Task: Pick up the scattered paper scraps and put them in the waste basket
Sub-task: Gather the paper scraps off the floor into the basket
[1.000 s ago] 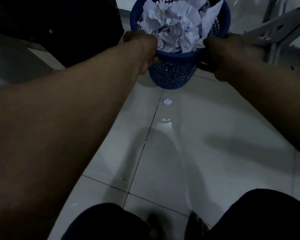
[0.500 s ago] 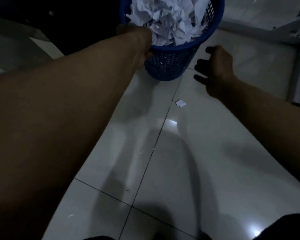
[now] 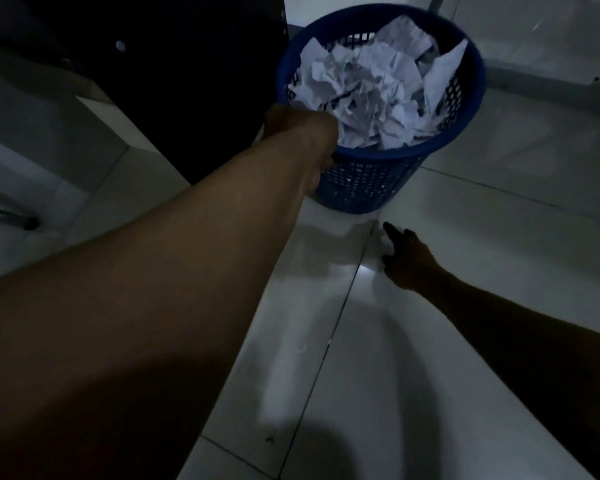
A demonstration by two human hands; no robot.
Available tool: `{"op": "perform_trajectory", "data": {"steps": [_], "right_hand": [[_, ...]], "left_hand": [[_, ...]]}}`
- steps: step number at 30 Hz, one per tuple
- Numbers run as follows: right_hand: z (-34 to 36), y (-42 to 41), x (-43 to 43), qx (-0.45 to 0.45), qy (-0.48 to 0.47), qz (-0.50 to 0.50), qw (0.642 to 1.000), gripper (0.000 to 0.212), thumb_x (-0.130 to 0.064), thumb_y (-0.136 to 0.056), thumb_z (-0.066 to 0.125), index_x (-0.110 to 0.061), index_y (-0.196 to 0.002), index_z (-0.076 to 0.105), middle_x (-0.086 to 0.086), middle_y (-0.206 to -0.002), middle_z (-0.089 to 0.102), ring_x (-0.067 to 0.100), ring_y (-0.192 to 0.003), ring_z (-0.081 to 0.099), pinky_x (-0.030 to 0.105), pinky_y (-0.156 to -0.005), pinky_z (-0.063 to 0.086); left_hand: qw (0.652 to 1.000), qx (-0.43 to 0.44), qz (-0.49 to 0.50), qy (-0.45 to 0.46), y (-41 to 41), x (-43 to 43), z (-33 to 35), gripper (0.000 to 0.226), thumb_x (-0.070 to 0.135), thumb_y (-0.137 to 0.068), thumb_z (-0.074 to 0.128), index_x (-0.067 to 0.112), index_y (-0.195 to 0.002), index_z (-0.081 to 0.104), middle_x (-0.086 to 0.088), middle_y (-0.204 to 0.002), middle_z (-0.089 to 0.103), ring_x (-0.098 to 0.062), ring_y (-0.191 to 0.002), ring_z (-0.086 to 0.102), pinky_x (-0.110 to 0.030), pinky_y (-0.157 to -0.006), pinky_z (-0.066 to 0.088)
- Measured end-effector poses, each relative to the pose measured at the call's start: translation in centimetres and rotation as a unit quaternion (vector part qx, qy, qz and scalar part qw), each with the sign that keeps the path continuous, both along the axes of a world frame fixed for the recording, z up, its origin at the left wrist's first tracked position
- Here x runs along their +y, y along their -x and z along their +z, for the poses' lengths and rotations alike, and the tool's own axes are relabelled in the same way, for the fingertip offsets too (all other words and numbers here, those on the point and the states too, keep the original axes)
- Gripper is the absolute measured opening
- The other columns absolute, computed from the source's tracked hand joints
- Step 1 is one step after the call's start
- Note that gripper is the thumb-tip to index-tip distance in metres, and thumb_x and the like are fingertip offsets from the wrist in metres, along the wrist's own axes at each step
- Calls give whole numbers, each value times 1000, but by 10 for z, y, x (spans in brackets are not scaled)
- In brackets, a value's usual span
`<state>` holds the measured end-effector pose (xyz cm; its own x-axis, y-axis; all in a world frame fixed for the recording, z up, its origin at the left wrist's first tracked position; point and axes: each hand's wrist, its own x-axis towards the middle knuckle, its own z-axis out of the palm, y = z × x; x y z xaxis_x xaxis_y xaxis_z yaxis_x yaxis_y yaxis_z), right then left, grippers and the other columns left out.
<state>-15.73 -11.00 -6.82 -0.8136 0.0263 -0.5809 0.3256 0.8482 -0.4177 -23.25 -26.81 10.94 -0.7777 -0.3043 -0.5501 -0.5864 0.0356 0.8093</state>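
Note:
A blue mesh waste basket [image 3: 368, 183] stands on the pale floor tiles, heaped with crumpled white paper [image 3: 371, 88]. My left hand [image 3: 305, 140] grips the basket's near left rim, its fingers hidden over the edge. My right hand [image 3: 404, 258] is down at the floor just in front of the basket, fingers reaching over a small white paper scrap [image 3: 386, 244] that shows at its fingertips. Whether the fingers have closed on the scrap is hidden in the dim light.
A dark cabinet [image 3: 174, 81] stands left of the basket, close behind my left hand. A pale metal frame [image 3: 551, 84] runs along the floor at the right. A chair leg [image 3: 11, 216] sits at the far left. Glossy tiles stretch toward me.
My right hand has dropped from beside the basket down to the floor onto the small scrap. The view tilted, showing more of the basket. My left hand keeps its hold on the rim.

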Motion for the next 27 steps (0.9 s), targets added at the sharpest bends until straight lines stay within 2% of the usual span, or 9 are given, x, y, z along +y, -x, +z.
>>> {"op": "perform_trajectory", "data": {"steps": [3,5,8,12,16,19,22,24,27], "right_hand": [[-11,2,-6,-19,-27,54,998,71,-14,-96,50,-24,-152,8,13,-158,1,36,-136,29,38,-110,34],[-17,5,-6,21,-54,101,993,60,-16,-96,47,-19,-150,20,16,-153,20,38,-131,35,44,-108,36],[-22,5,-7,99,-118,181,971,41,-19,-101,35,-16,-141,37,15,-141,42,37,-122,47,47,-102,43],[-17,-11,5,115,-148,168,968,40,-30,-102,32,-8,-129,50,17,-124,56,31,-109,55,38,-94,45],[-1,-35,18,45,-91,63,993,26,-20,-96,45,-7,-116,58,16,-116,60,29,-102,58,36,-88,48],[23,-44,20,49,-39,-32,998,21,-2,-90,46,-2,-105,61,18,-107,65,34,-99,62,37,-83,53],[53,-42,25,80,9,-151,985,22,1,-90,51,3,-106,65,17,-109,67,32,-101,62,32,-84,49],[80,-41,29,91,76,-250,961,20,-3,-91,54,4,-107,65,18,-111,65,33,-101,61,35,-87,48],[123,-40,30,105,268,-423,859,7,-6,-91,60,-7,-88,66,20,-101,68,33,-89,63,45,-86,53]], "left_hand": [[1000,1,-8,0,-3,3,-3,35,10,-96,52,6,-130,52,-12,-114,64,-17,-75,58,-27,-63,54],[1000,-2,-6,-1,-6,6,-1,33,9,-96,51,7,-129,52,-11,-107,64,-17,-74,58,-29,-66,56],[1000,-5,-6,10,-9,6,1,30,9,-95,52,6,-125,54,-12,-114,64,-18,-77,58,-33,-71,56],[1000,-2,-2,27,-14,6,2,25,10,-92,56,7,-117,58,-4,-88,61,-16,-70,59,-33,-74,59],[999,-16,8,47,-20,6,2,33,8,-88,60,9,-120,55,-8,-106,64,-18,-78,62,-35,-78,59],[998,-27,16,56,-27,7,8,28,7,-85,62,10,-113,56,-11,-112,64,-25,-93,64,-42,-84,58],[998,-29,37,49,-38,10,17,35,8,-78,66,11,-112,57,-10,-110,66,-28,-91,66,-44,-81,59],[997,-44,38,43,-47,13,26,44,12,-74,65,13,-117,57,-9,-108,67,-28,-89,67,-45,-81,59],[997,-54,41,28,-56,16,34,52,21,-64,64,16,-116,59,-7,-106,68,-27,-88,68,-45,-81,58]]}}
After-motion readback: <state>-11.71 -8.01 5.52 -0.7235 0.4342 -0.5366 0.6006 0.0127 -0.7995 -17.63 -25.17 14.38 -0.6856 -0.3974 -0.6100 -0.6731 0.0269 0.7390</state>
